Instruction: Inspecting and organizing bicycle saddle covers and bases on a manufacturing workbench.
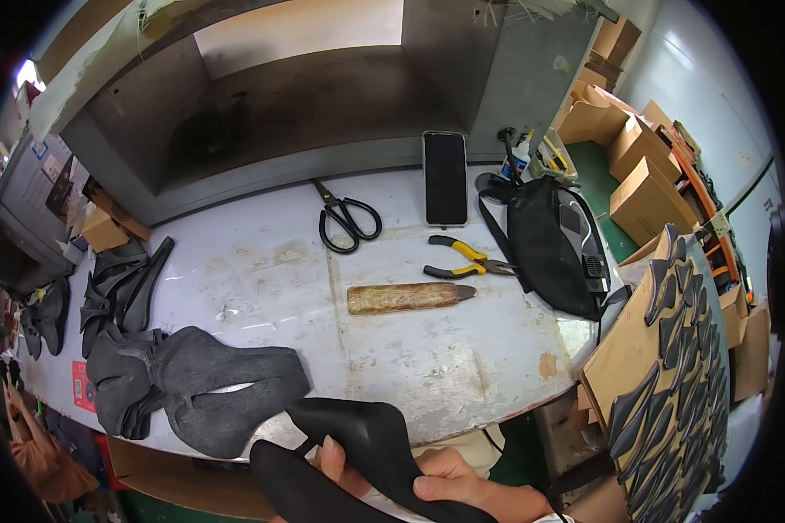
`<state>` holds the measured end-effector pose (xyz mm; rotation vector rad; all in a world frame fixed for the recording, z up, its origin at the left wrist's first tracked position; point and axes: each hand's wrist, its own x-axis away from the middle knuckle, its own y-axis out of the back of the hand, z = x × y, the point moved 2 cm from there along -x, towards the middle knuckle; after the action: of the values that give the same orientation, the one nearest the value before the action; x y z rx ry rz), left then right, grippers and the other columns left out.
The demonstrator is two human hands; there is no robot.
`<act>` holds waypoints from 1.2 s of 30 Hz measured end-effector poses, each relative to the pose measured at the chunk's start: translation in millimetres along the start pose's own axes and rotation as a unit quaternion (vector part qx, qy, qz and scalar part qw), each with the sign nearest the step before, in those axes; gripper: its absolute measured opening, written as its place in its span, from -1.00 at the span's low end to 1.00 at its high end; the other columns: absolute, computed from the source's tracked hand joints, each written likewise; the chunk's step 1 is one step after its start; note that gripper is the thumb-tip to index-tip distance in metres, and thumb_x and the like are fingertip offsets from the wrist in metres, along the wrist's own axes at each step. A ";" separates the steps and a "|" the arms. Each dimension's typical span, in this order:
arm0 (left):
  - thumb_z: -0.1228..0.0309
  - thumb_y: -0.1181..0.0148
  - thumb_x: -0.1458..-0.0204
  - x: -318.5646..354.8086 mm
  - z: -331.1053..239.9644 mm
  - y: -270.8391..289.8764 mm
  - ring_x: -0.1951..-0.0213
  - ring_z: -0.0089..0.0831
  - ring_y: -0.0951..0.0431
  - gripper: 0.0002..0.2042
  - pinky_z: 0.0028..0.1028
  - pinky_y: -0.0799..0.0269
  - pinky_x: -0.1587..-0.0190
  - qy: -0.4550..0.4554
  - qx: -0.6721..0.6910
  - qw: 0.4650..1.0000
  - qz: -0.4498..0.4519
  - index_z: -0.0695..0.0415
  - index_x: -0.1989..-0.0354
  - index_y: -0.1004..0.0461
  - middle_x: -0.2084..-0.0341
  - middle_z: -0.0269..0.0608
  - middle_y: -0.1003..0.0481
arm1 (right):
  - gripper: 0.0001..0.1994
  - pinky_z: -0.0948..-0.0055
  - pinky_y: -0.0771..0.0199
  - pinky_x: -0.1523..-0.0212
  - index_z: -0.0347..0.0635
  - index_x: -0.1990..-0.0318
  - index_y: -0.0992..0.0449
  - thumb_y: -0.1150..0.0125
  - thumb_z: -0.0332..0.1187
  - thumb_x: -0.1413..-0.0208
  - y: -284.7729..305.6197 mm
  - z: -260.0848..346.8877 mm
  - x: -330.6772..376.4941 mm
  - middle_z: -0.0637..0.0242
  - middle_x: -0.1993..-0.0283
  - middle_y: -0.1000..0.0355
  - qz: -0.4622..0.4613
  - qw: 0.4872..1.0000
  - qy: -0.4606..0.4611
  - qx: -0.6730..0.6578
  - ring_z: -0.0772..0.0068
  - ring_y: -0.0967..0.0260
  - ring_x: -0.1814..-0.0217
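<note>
Facing a worn white tabletop [244, 279], w/ an open grey metal cabinet [532, 96] at the back and cardboard boxes [650, 200] off to the R. Holding two smooth black curved pieces at the near edge, bottom ctr of view, w/ both hands: gripping the R piece [371, 436] w/ the right hand [453, 484], thumb on its face, and curling the left hand [344, 475] in btwn it and the L piece [288, 479]. Not being able to tell if the two are joined lower down. Aiming the R piece's broad, blunt end up-L, running its long axis down-R w/ a marked bend, and losing its other end at the bottom of view. Slanting the L piece approx the same way, rounded end up-L, long axis heading down-R, also getting cut off. Seeing rough dark-grey pieces [235, 375] just beyond, on the L. Spotting, mid-tabletop, a tan-handled tool [401, 298], dark tip pointing R, plus yellow-and-black pliers [473, 254], handles spread, tips R, by a black bag [532, 235]. Noting also black scissors [333, 204], blades up-L, and a phone [445, 179] near the cabinet.
</note>
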<state>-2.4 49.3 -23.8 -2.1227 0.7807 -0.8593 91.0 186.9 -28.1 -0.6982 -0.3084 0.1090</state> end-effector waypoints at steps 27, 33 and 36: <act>0.64 -0.06 -0.07 10.2 -12.6 2.8 0.31 -0.38 -0.56 -0.57 -0.45 -0.56 0.28 -0.136 -0.293 0.935 -0.146 0.32 -0.14 -0.19 0.29 -0.05 -0.51 | -0.78 0.61 -0.45 0.35 -0.34 0.31 -0.46 -0.40 -0.46 0.03 0.3 20.5 -18.2 0.22 0.26 -0.51 -0.198 0.897 0.167 0.358 0.61 -0.44 0.32; 0.46 -0.14 -0.14 15.0 -17.6 -10.9 0.59 -0.49 -0.48 -0.50 -0.54 -0.37 0.69 -0.107 -0.298 0.943 -0.104 0.27 -0.22 -0.12 0.34 -0.12 -0.51 | -0.67 0.69 -0.35 0.42 -0.32 0.21 -0.32 -0.39 -0.58 0.05 11.5 -4.7 -18.0 0.18 0.34 -0.53 -0.213 0.914 0.232 0.256 0.65 -0.42 0.38; 0.44 -0.10 -0.17 12.1 -25.8 -22.6 0.65 -0.52 -0.46 -0.47 -0.64 -0.31 0.72 -0.086 -0.159 0.971 -0.158 0.24 -0.26 -0.04 0.36 -0.12 -0.51 | -0.56 0.63 -0.43 0.33 -0.31 0.07 -0.17 -0.32 -0.65 0.01 1.1 -2.6 -17.2 0.06 0.32 -0.52 -0.182 0.934 0.285 0.116 0.53 -0.48 0.30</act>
<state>-8.9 43.5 11.5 -2.6179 0.5240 -0.7308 75.5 182.7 -34.8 -0.4032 0.1374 -0.4027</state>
